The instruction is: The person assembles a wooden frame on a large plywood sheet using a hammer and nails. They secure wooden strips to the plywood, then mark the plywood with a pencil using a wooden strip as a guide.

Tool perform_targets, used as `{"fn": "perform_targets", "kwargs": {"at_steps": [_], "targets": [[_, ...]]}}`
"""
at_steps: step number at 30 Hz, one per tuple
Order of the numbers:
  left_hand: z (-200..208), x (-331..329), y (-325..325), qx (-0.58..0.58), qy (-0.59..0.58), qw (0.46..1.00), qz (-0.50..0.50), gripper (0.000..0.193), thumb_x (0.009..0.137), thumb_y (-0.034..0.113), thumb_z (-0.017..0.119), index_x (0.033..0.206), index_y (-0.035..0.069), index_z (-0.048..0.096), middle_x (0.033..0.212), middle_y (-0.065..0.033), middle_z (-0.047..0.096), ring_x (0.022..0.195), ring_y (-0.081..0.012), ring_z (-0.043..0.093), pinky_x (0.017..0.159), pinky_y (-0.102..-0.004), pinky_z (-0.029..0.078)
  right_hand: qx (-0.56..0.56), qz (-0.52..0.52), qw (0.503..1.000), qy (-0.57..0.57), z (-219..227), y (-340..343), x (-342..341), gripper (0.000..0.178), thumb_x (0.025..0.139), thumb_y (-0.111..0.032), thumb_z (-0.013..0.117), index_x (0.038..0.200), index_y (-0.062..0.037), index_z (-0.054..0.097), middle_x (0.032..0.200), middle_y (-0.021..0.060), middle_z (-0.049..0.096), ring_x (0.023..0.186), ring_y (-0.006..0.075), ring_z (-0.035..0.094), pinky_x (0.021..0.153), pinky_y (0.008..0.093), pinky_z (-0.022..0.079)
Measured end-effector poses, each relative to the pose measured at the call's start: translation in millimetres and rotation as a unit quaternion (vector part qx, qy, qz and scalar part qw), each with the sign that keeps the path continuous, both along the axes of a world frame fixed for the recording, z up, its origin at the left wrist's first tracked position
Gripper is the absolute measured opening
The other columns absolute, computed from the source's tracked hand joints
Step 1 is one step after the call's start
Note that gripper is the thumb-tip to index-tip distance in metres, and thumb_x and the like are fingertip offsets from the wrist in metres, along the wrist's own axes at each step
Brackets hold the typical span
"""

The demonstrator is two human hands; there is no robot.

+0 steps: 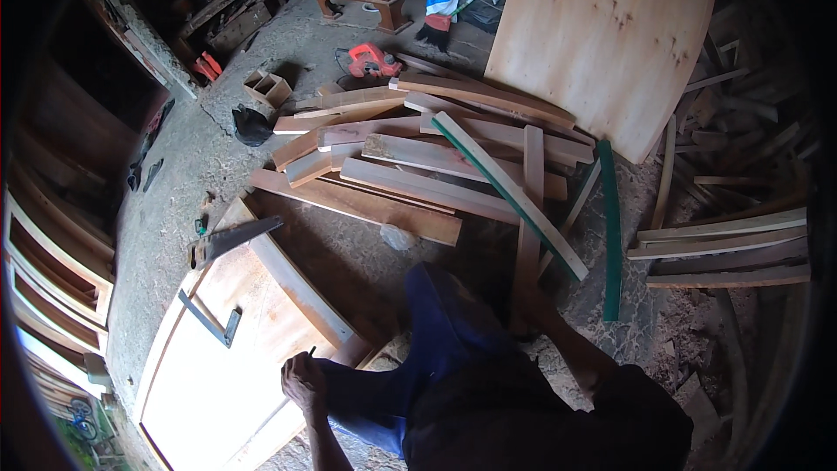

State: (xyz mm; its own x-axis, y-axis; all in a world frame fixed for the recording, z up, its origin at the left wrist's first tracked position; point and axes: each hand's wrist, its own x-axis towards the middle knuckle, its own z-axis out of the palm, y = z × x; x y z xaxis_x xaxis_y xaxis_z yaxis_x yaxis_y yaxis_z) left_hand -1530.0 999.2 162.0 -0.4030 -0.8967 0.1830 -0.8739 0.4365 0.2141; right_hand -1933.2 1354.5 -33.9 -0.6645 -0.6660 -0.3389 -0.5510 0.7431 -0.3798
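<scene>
My left hand [302, 384] is closed around a thin dark pencil [312, 351], whose end sticks up above the fingers. It is over the right edge of a bright, framed wooden panel [218, 358]. My right arm reaches forward to a long wooden board [530, 201]. At the board's near end my right hand [528, 303] grips it, with the fingers mostly lost in shadow. On the panel lie a try square [214, 323] and, toward its far end, a handsaw [235, 240].
A pile of planks [427, 153] spreads ahead, with a green-edged strip [510, 196] across it and a green strip [610, 235] beside it. Beyond are a red power tool [370, 61] and a plywood sheet [602, 44]. Stacked timber [724, 249] lies right.
</scene>
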Motion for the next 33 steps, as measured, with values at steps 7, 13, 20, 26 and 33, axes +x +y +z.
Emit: {"fn": "perform_targets", "kwargs": {"at_steps": [7,13,20,26,33], "targets": [[-4,14,-3,-0.008,-0.013,1.000,0.017,0.012,0.086,0.019,0.063,0.092,0.011,0.070,0.086,-0.0126,0.068,0.085,-0.0345,0.064,0.076,-0.0472,0.050,-0.113,-0.121,0.954,0.251,75,-53,-90,0.062,0.081,-0.006,0.065,0.140,-0.0069,0.048,0.127,0.0236,0.058,0.120,0.0418,0.055,0.102,0.0488,0.045],[-6,9,-5,0.004,-0.007,1.000,0.025,0.012,0.087,0.019,0.063,0.091,0.011,0.071,0.086,-0.0125,0.068,0.086,-0.0352,0.064,0.076,-0.0476,0.050,-0.019,-0.152,0.966,0.208,33,-50,-141,0.076,0.084,-0.016,0.068,0.153,-0.0139,0.034,0.117,0.0221,0.058,0.110,0.0424,0.059,0.091,0.0515,0.049],[-1,9,-4,-0.001,-0.010,0.999,0.032,0.012,0.088,0.019,0.062,0.090,0.011,0.070,0.086,-0.0127,0.068,0.084,-0.0355,0.064,0.076,-0.0477,0.050,-0.049,-0.183,0.964,0.188,35,-64,-116,0.070,0.086,-0.023,0.068,0.149,-0.0113,0.042,0.113,0.0241,0.060,0.104,0.0440,0.061,0.092,0.0531,0.047],[-2,0,-7,-0.004,-0.024,0.999,0.024,0.011,0.088,0.018,0.060,0.087,0.011,0.069,0.085,-0.0130,0.068,0.083,-0.0352,0.064,0.075,-0.0475,0.050,-0.048,-0.207,0.962,0.172,39,-65,-110,0.069,0.087,-0.027,0.068,0.149,-0.0114,0.043,0.115,0.0250,0.060,0.104,0.0452,0.061,0.087,0.0536,0.050],[-3,-2,-7,-0.010,-0.023,0.999,0.024,0.013,0.089,0.017,0.059,0.084,0.010,0.068,0.084,-0.0137,0.068,0.082,-0.0357,0.064,0.074,-0.0480,0.050,-0.054,-0.203,0.960,0.186,38,-63,-110,0.068,0.089,-0.026,0.065,0.150,-0.0107,0.040,0.120,0.0267,0.059,0.105,0.0468,0.061,0.089,0.0538,0.050]]}}
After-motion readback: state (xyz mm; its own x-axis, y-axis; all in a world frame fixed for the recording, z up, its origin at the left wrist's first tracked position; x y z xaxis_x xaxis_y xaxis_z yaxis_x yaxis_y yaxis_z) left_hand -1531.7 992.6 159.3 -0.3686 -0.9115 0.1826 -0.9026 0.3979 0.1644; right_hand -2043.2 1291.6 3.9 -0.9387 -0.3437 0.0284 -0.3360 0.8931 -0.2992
